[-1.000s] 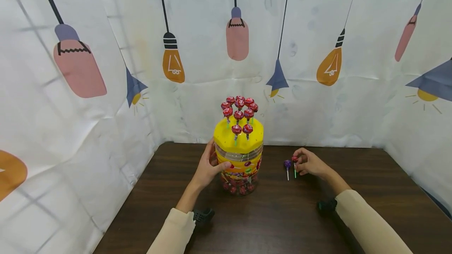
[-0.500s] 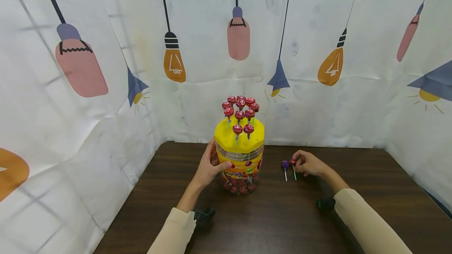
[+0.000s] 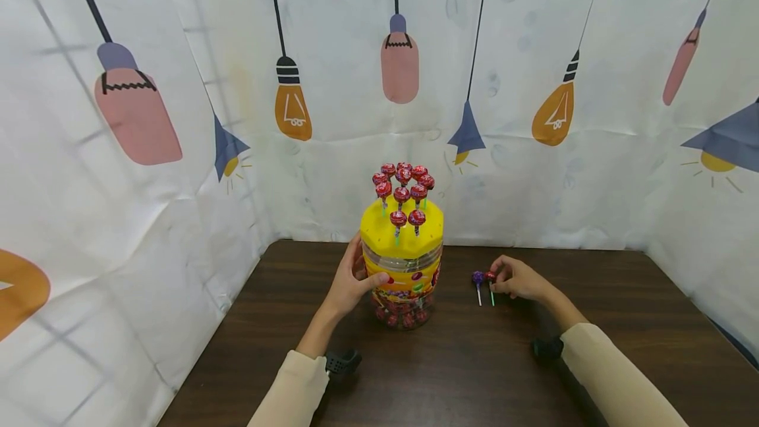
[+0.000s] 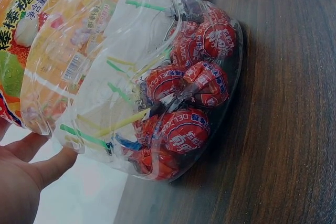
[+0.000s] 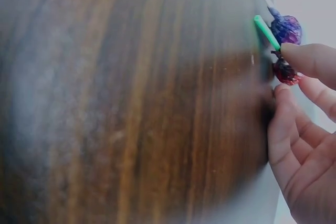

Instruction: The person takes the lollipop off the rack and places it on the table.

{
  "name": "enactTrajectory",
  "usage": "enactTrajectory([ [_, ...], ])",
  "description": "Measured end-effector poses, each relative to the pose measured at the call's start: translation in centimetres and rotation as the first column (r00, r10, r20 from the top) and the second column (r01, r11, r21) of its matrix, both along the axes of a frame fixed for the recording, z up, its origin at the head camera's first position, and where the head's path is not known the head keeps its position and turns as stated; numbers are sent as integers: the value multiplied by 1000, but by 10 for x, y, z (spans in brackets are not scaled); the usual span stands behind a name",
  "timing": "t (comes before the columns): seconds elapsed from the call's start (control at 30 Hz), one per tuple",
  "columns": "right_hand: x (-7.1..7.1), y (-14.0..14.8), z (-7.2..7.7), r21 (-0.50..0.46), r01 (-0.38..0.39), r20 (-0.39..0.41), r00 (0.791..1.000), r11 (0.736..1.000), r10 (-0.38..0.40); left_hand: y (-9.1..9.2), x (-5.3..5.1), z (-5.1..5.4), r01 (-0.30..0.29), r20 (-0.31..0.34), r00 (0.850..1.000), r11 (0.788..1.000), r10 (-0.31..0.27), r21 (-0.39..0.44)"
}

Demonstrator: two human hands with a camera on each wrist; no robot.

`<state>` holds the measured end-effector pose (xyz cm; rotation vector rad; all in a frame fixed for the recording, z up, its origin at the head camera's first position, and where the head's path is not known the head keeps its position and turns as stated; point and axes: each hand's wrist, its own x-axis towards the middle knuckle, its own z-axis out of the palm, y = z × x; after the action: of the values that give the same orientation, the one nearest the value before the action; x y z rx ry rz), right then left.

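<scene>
A clear plastic candy jar [image 3: 404, 288] with a yellow lid [image 3: 379, 232] stands upright on the dark table. Several red lollipops [image 3: 402, 195] stick up out of the lid. My left hand [image 3: 348, 285] grips the jar's left side, thumb across the front. Through the jar's clear wall, more red-wrapped lollipops [image 4: 186, 129] show in the left wrist view. To the right, my right hand [image 3: 522, 282] pinches a red lollipop [image 5: 286, 71] with a green stick at the tabletop. Close beside it lies a purple lollipop [image 5: 286, 29] with a white stick.
The brown wooden table [image 3: 450, 374] reaches back to a white cloth backdrop [image 3: 344, 183] printed with hanging lamps. A dark wrist strap [image 3: 342, 361] is at the left sleeve, and a similar dark device [image 3: 547, 348] at the right wrist.
My right hand has shifted the red lollipop slightly left, closer to the purple one. The purple lollipop also sits a little further left. My left hand still holds the jar in place.
</scene>
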<state>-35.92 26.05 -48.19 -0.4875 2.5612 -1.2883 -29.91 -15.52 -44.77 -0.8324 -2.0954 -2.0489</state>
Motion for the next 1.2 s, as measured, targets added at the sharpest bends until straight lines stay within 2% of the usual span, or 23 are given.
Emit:
enactTrajectory([
  [0.13,6,1,7,-2,12,0,1000,1000,-12,0,0,0,1,-2,1000,1000,-1,2],
  [0.23,12,1,22,-21,18,-38,999,1000,-19,0,0,0,-2,-4,1000,1000,2,0],
  [0.4,25,-9,62,-105,34,-138,989,994,-48,0,0,-1,-10,5,1000,1000,11,-6],
  [0.5,34,-23,88,-200,11,-234,971,980,-59,0,-1,-1,-13,8,1000,1000,13,-9],
  [0.67,54,-52,120,-363,-85,-396,916,928,-71,0,-1,-1,-8,2,1000,1000,8,-9],
  [0.8,70,-78,137,-496,-215,-484,873,841,-63,0,0,0,-11,1,1000,1000,11,-11],
  [0.87,75,-89,142,-540,-282,-522,851,793,-53,0,1,0,-11,-2,1000,1000,11,-12],
  [0.93,79,-99,146,-560,-330,-549,835,760,-42,-1,1,0,-8,-3,1000,1000,8,-11],
  [1.03,84,-112,151,-559,-362,-565,825,746,-24,-1,1,0,-5,-6,1000,1000,5,-11],
  [1.2,89,-130,156,-526,-368,-565,825,767,8,1,1,1,0,-6,1000,1000,0,-9],
])
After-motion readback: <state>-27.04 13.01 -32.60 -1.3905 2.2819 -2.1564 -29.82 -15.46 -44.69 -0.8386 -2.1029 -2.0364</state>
